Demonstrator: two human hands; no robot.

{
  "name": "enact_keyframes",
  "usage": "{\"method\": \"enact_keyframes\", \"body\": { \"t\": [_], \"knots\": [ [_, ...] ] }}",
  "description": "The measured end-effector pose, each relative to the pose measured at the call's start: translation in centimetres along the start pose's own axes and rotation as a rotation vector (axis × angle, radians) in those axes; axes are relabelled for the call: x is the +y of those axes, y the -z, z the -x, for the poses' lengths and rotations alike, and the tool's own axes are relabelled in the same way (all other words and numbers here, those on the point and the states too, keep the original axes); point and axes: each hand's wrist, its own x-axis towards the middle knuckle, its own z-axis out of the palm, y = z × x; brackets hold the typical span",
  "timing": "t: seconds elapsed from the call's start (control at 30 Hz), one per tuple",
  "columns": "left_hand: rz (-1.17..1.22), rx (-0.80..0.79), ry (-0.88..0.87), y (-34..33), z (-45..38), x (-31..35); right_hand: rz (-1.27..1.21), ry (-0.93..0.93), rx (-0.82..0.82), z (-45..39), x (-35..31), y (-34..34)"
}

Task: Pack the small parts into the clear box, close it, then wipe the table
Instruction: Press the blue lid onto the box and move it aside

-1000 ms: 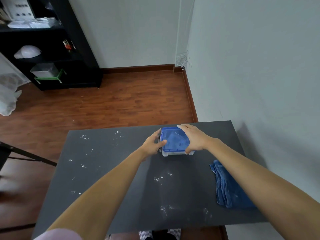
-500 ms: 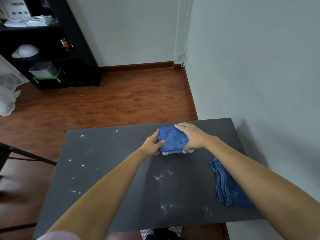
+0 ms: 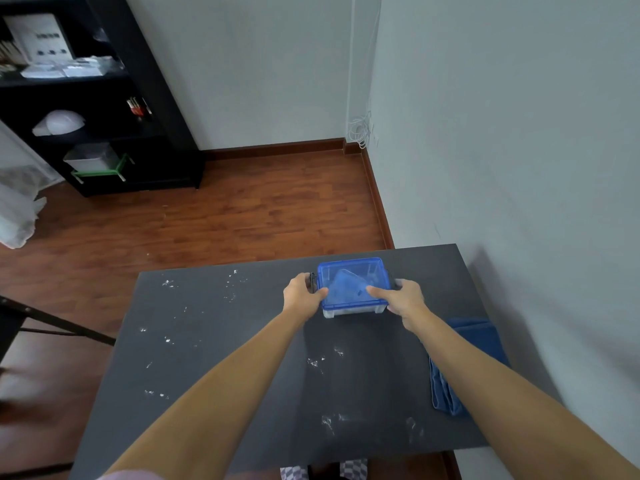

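Clear box (image 3: 353, 289) betw. left hand (image 3: 302, 294) & right hand (image 3: 401, 299), both gripping ends.

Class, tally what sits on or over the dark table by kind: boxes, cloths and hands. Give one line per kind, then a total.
Boxes: 1, the clear box with a blue lid
Cloths: 1, the blue cloth
Hands: 2, left hand and right hand, both on the box
Total: 4
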Motion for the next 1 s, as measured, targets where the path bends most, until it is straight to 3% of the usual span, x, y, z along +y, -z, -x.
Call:
{"method": "enact_keyframes", "body": {
  "t": [0.13,0.27,0.67,1.0],
  "knots": [
    [-0.019,0.085,-0.031,-0.7,0.6,0.3,0.194,0.187,0.148,1.3,-0.7,-0.7],
    [-0.072,0.131,-0.056,-1.4,1.0,0.5,0.350,0.259,0.157,2.1,-0.4,-1.8],
    [-0.078,0.133,-0.017,-2.5,1.0,1.9,0.364,0.303,0.154,1.6,-0.4,-0.8],
    [-0.026,0.068,-0.085,-9.0,-0.8,6.8,0.351,0.271,0.227,-2.8,-1.3,6.5]
  ]
}}
